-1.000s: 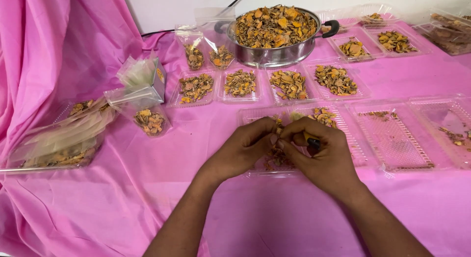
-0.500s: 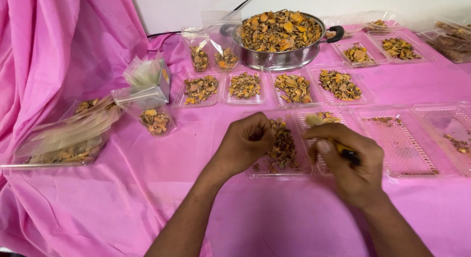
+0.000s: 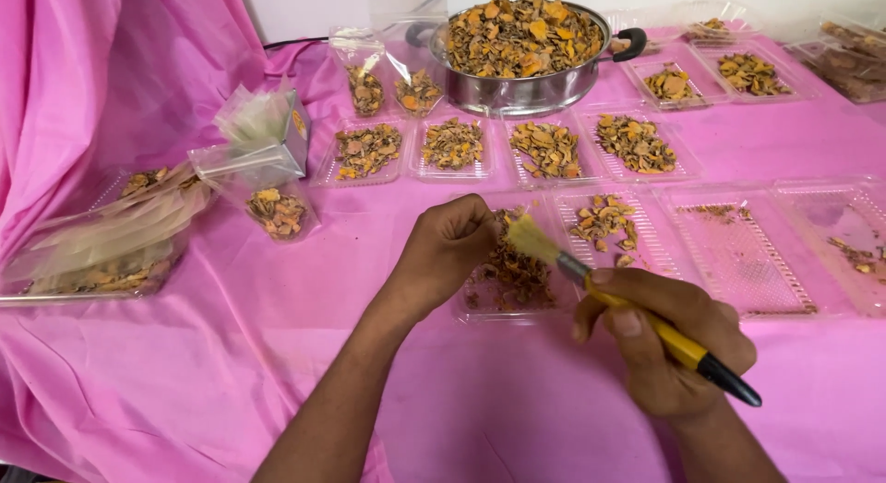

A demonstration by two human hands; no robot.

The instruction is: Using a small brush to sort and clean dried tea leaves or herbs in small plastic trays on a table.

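My right hand (image 3: pixel 669 340) grips a small paintbrush (image 3: pixel 637 312) with a yellow and black handle; its pale bristles point up-left over a clear plastic tray (image 3: pixel 480 308) of dried orange-brown pieces. My left hand (image 3: pixel 443 252) is curled at that tray's left edge, fingers closed on the tray's rim or its contents; I cannot tell which. To the right, a second clear tray (image 3: pixel 646 238) holds a few dried pieces.
A steel pan (image 3: pixel 526 86) heaped with dried pieces stands at the back. Several filled clear trays (image 3: pixel 457 146) form a row before it. Two almost bare trays (image 3: pixel 738 252) lie right. Plastic bags (image 3: pixel 268 202) and a small box (image 3: pixel 277 137) sit left on the pink cloth (image 3: pixel 231 354).
My hands have come apart from over the tray. The right hand has drawn back toward me with the brush now in plain view; the left stays at the tray.
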